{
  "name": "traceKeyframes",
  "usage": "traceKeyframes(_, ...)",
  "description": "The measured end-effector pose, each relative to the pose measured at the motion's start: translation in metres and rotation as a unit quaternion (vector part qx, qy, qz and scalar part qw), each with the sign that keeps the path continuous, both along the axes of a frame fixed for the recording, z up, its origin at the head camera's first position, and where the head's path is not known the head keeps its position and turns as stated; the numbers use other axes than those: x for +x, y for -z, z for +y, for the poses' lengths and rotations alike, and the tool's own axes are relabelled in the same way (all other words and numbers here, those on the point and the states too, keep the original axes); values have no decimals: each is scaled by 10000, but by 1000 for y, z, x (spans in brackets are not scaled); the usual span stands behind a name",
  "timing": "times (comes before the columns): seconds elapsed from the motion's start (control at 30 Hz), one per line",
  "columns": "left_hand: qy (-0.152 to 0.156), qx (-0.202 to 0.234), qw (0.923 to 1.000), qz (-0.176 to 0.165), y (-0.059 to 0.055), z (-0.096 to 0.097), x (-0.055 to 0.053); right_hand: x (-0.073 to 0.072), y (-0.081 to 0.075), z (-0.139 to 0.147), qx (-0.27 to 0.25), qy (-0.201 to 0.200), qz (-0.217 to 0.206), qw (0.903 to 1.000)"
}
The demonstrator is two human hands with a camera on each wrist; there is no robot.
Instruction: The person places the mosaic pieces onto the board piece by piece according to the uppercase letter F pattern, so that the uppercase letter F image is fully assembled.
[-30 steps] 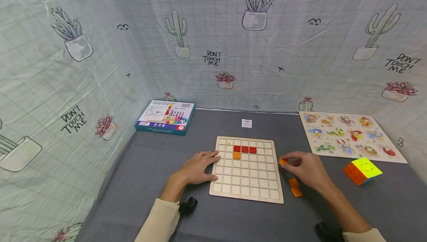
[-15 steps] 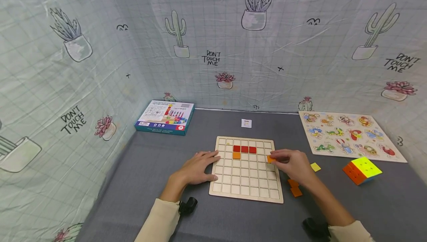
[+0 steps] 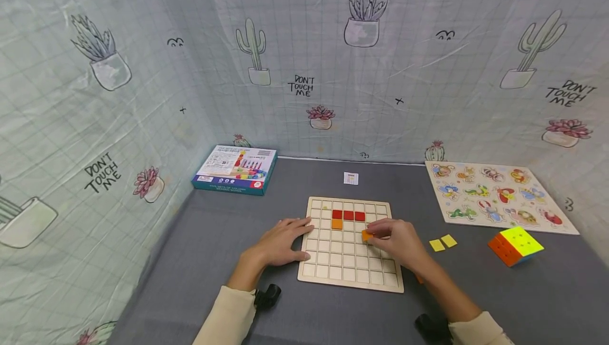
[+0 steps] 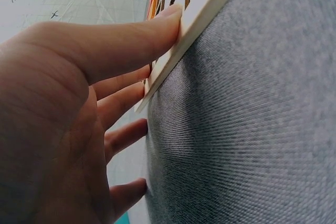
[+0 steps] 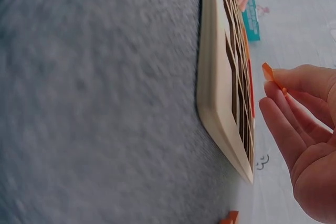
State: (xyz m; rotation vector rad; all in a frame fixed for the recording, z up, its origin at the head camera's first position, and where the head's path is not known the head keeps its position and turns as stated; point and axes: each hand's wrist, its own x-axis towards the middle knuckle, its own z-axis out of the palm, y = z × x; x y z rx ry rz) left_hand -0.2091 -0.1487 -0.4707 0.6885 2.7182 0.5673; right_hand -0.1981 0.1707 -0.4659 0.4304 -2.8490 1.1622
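Observation:
A wooden grid board (image 3: 349, 273) lies flat on the grey cloth. Three red square tiles (image 3: 348, 215) sit side by side in one of its rows, and an orange tile (image 3: 337, 224) is in the cell below the leftmost. My left hand (image 3: 282, 242) rests at the board's left edge, thumb and fingertips touching the rim, fingers extended. Over the right part of the grid, my right hand (image 3: 397, 242) pinches another orange tile (image 5: 268, 71) between thumb and fingertips. In the right wrist view that tile is held tilted, off the board.
Two yellow tiles (image 3: 443, 243) lie right of the board, near a puzzle cube (image 3: 516, 246). An orange tile (image 3: 420, 278) is mostly hidden under the right forearm. Behind are an insect picture board (image 3: 499, 197), a small printed card (image 3: 351, 178) and a flat box (image 3: 235, 169).
My right hand has carried the orange tile leftward from beside the board to above its grid. Yellow tiles once covered by that hand now show. The left hand stays in place.

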Motion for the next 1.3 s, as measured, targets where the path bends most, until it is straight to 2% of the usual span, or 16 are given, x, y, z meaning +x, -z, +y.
traceKeyframes(0.23, -86, -25, 10000, 35, 1, -1, 1, -1, 3, -10, -105, 3, -60, 9999)
traceKeyframes(0.5, -51, -15, 10000, -13, 1, -1, 4, 1, 5, -23, -186, -94, -163, 9996)
traceKeyframes(0.73, -71, -31, 10000, 15, 1, -1, 3, -2, 2, -38, -345, -182, -61, 9992)
traceKeyframes(0.97, -55, 21, 10000, -15, -1, 0, 2, -7, 1, -54, -456, -114, -350, 9983)
traceKeyframes(1.2, -76, 13, 10000, -32, -3, 1, 2, -10, 3, -66, -404, -113, 26, 9991)
traceKeyframes(1.3, -69, 11, 10000, -42, -3, 1, 1, -10, 4, -69, -285, -43, 4, 9996)
